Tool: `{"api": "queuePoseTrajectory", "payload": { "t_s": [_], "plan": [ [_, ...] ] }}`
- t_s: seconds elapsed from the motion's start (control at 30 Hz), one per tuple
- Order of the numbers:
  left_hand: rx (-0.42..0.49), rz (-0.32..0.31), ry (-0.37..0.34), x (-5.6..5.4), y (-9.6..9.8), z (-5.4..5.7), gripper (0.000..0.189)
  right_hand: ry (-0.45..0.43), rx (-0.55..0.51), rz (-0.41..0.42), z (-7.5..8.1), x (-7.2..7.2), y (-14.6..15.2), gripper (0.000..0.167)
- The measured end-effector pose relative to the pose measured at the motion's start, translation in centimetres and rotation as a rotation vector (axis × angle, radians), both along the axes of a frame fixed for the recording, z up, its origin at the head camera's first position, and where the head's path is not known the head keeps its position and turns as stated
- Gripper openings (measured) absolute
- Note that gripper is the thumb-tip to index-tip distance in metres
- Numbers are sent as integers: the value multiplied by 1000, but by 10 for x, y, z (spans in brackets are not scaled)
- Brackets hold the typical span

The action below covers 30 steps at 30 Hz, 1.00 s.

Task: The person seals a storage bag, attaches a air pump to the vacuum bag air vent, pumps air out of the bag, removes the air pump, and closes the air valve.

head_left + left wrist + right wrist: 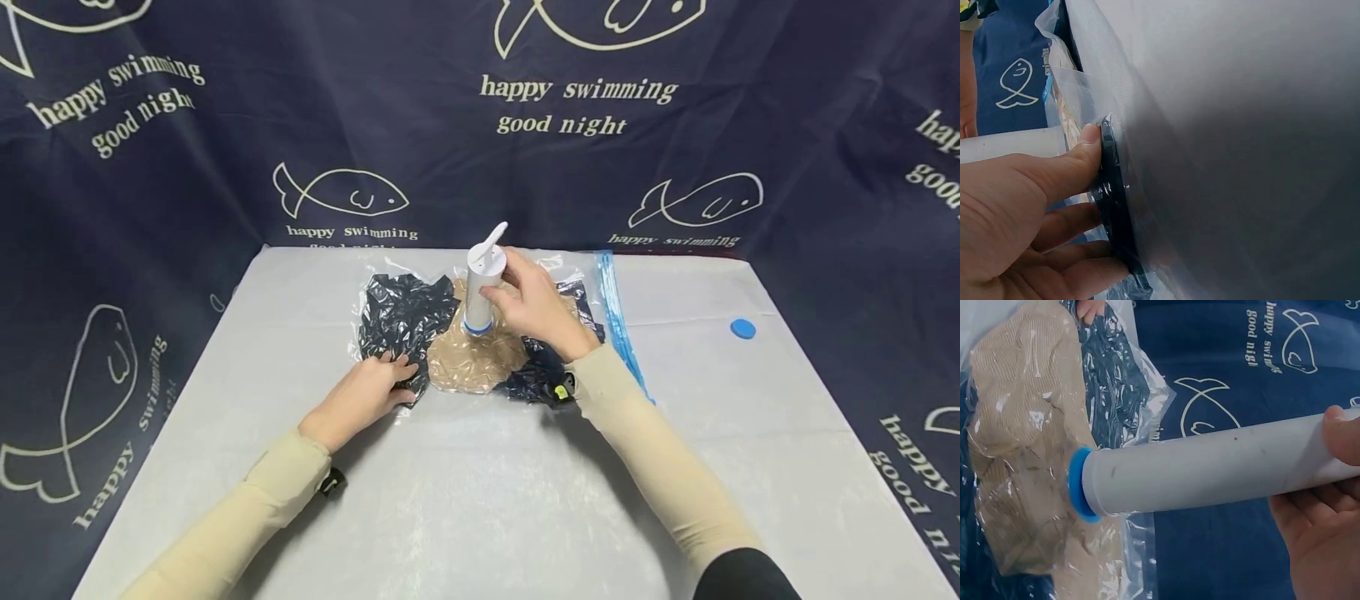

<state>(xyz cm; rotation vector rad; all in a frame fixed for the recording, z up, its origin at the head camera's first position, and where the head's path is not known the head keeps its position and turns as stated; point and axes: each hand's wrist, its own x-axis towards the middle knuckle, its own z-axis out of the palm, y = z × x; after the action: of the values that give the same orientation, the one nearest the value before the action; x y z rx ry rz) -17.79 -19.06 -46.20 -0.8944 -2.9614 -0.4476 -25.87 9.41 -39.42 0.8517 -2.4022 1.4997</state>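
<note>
A clear vacuum storage bag (480,377) lies flat on the table, its plastic drawn tight over dark and tan folded clothes. Upright on the bag's blue valve ring (1079,484) stands a white hand pump (1210,469), its handle (493,237) sticking up at a slant from the top. My right hand (536,300) grips the upper part of the pump's barrel, thumb on the near side. At the bag's near left corner, my left hand (367,392) rests with spread fingers on the dark cloth under the plastic. Its thumb (1088,140) and fingertips touch the bag's edge in the left wrist view.
A round blue cap (743,329) lies on the white-covered table (480,508) to the right. The bag's blue zip strip (622,325) runs along its right end. Dark fabric with fish prints (450,142) hangs behind and at both sides.
</note>
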Motion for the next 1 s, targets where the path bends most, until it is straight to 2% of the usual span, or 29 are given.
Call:
{"api": "queuePoseTrajectory", "payload": {
  "t_s": [0.13, 0.23, 0.33, 0.4, 0.47, 0.57, 0.7, 0.77, 0.87, 1.0],
  "plan": [
    [2, -7, -7, 0, 0, 0, 51, -44, -23, 2, -3, 2, -2, 80],
    [6, -5, -1, 1, 0, 1, 51, 0, -36, -65, -6, 4, -8, 90],
    [13, -3, 5, 1, 0, 1, 51, 55, -43, -155, -6, 5, -13, 84],
    [13, 2, -3, 1, 0, 1, 51, 78, -40, -188, -7, 5, -14, 76],
    [12, 6, -10, 1, -1, 1, 51, 78, -32, -184, -8, 5, -13, 70],
    [13, 13, -12, 0, -2, 0, 52, 86, -14, -135, -7, 5, -10, 67],
    [18, 16, -1, 0, -3, 0, 52, 95, -1, -57, -5, 7, -7, 77],
    [17, 14, 2, 0, -3, 0, 52, 82, 1, -47, -4, 8, -7, 81],
    [10, 13, -1, 1, -3, 0, 52, 64, -5, -87, -4, 9, -10, 88],
    [3, 15, -1, 1, -2, -1, 52, 60, -18, -200, -6, 10, -16, 98]
  ]
}}
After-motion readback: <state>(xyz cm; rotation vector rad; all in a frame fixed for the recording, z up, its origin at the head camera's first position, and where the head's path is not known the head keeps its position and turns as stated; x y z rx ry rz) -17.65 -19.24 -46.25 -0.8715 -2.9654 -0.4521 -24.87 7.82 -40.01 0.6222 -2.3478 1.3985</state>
